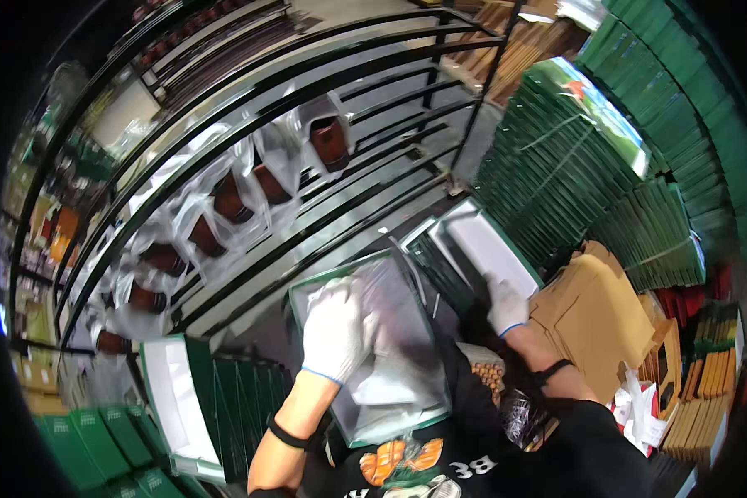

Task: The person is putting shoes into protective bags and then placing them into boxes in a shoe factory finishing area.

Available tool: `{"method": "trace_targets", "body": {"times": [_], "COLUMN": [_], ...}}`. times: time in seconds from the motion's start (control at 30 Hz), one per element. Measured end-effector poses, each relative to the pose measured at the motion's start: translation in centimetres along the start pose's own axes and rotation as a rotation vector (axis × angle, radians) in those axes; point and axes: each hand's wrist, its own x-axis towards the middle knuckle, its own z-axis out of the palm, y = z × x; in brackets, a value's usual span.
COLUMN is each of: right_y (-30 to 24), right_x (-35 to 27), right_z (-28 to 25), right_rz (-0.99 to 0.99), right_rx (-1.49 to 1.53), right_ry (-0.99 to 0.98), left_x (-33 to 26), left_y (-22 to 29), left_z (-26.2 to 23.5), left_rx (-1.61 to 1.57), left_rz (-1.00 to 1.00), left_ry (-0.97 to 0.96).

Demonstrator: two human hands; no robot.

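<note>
In front of me lies an uncovered green-edged box (298,309) with a shallow rim. Clear plastic wrapping (398,373) fills it, and what is inside the wrapping is blurred. My left hand (334,328), in a white knit glove with a blue cuff, reaches over the box. Its fingers are curled down onto the plastic. My right hand (506,307), gloved alike, is at the near end of a green box part with a white inside (494,249), beside several narrow dark green pieces (440,270). Motion smears its fingers, so its hold is unclear.
A black metal rack (373,124) stands ahead, with plastic-bagged reddish-brown items (330,148) along it. Tall stacks of green boxes (556,166) rise at right, near brown cardboard (593,315). Another white-lined green box (178,390) and green cartons (91,448) stand at left.
</note>
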Motion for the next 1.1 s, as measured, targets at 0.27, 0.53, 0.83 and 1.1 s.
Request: {"method": "trace_targets", "body": {"times": [0.27, 0.53, 0.83, 1.1], "right_y": [-10.3, -18.2, -23.1, -28.6], "right_x": [-10.3, 1.2, 1.2, 1.6], "right_z": [-14.2, -11.1, -12.6, -21.9], "right_rz": [-0.216, -0.426, -0.265, -0.900], "right_rx": [0.951, 1.276, 1.619, 1.313], "right_ry": [-0.334, -0.388, -0.167, -0.244], "left_x": [-17.9, -11.7, -9.6, -7.2], "left_y": [5.2, -4.9, -6.6, -4.0], "left_z": [-1.3, 1.9, 1.8, -15.8], "left_rx": [-0.758, -0.944, -1.160, -1.293], "left_rz": [-0.528, -0.658, -0.515, -0.167], "left_ry": [0.215, 0.141, 0.521, 1.048]}}
